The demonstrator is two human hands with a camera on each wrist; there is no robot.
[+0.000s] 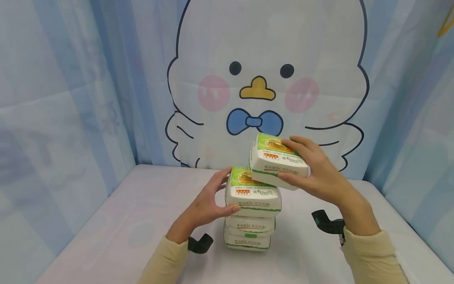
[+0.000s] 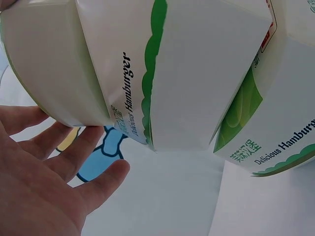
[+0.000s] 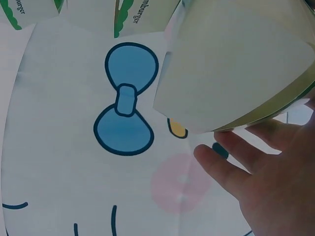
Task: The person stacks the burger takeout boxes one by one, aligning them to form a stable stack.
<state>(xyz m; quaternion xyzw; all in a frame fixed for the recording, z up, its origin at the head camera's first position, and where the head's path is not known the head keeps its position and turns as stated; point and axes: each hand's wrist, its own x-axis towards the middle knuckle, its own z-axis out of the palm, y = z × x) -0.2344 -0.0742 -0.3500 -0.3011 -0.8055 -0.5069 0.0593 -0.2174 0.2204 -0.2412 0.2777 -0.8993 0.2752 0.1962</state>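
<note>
A white hamburger box with a green top and a burger picture is tilted in the grip of my right hand. My right thumb lies along its front, with fingers over the top and far side. Its lower left edge overlaps the upper box of a stack in the head view; whether they touch I cannot tell. My left hand holds that upper box at its left side, thumb on the front. Below it sits another hamburger box. The left wrist view shows the boxes' white sides with green scalloped trim.
The stack stands on a pale table. Behind it hangs a curtain printed with a white chick wearing a blue bow tie. More blue curtain closes off both sides. Black wrist mounts stick out near both sleeves.
</note>
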